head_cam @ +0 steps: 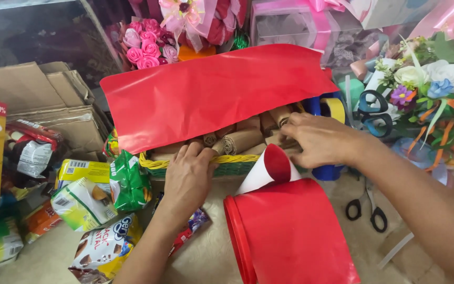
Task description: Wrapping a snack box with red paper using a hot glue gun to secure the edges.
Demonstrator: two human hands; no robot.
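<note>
I see green, yellow and white snack packets [88,197] left of my left hand [187,179], fingers curled on the woven basket [227,164], right hand [319,139] fingers pinching paper rolls [243,139], beige tabletop [211,252] below.

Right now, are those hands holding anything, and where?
Both the left hand and right hand rest on brown paper rolls in the basket; a real grip cannot be told.

Both bare forearms reach forward from the lower edge. The left hand [187,176] lies palm down, fingers curled forward and pressed together. The right hand [319,139] angles in from the right, wrist bent, fingers pointing left and slightly spread.
</note>
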